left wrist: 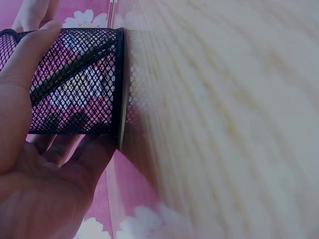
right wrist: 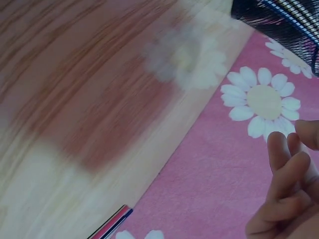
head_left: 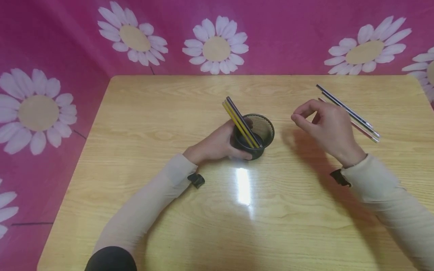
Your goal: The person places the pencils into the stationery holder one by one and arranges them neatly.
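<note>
My left hand (head_left: pixel 218 142) grips a black mesh pencil cup (head_left: pixel 262 126) by its side, thumb and fingers curled around it. The cup is upright, its base at the tabletop in the left wrist view. Yellow and dark pencils (head_left: pixel 240 125) lean in it, their upper ends sticking out to the far left. To the right of the cup, my right hand (head_left: pixel 330 126) hovers over the table with loosely bent fingers. Its thumb and index tips are close together, and nothing shows between them. Several pencils (head_left: pixel 351 112), dark and red, lie just beyond that hand, which partly covers them.
The wooden table (head_left: pixel 203 233) carries a bright light reflection near its middle. Behind and to the left hangs a pink cloth with white flowers (head_left: pixel 216 49). A black rounded object (head_left: pixel 111 259) shows at the bottom left, by the left sleeve.
</note>
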Demonstrator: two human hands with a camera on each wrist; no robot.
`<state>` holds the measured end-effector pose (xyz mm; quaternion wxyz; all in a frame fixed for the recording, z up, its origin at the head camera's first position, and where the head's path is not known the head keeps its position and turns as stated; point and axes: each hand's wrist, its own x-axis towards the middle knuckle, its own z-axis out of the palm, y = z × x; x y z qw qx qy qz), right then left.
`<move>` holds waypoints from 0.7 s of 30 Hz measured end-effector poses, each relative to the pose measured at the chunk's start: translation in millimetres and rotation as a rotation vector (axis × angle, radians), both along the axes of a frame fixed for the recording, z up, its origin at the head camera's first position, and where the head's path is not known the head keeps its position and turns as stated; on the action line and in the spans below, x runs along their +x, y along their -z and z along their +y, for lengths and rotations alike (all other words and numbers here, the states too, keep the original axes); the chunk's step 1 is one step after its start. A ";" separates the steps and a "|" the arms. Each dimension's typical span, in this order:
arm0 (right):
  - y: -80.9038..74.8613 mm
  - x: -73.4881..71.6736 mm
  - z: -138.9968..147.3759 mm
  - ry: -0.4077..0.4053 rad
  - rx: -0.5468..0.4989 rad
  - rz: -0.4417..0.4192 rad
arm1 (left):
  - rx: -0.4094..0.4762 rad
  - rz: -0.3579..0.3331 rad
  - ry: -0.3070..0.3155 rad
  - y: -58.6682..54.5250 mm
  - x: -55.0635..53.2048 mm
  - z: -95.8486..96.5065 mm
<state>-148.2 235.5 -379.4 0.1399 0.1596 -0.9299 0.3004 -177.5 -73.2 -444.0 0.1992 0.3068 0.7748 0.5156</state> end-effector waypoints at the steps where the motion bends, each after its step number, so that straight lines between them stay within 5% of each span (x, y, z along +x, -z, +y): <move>1: 0.5 -0.7 1.4 0.001 0.005 0.001 | 0.000 0.000 -0.001 -0.6 -0.1 0.2; 14: 7.9 -6.6 27.6 0.061 0.109 -0.050 | 0.026 0.000 0.012 3.4 -0.2 1.3; 21: 9.4 -12.9 45.6 0.076 0.172 -0.076 | 0.033 0.004 0.013 -6.0 3.3 1.4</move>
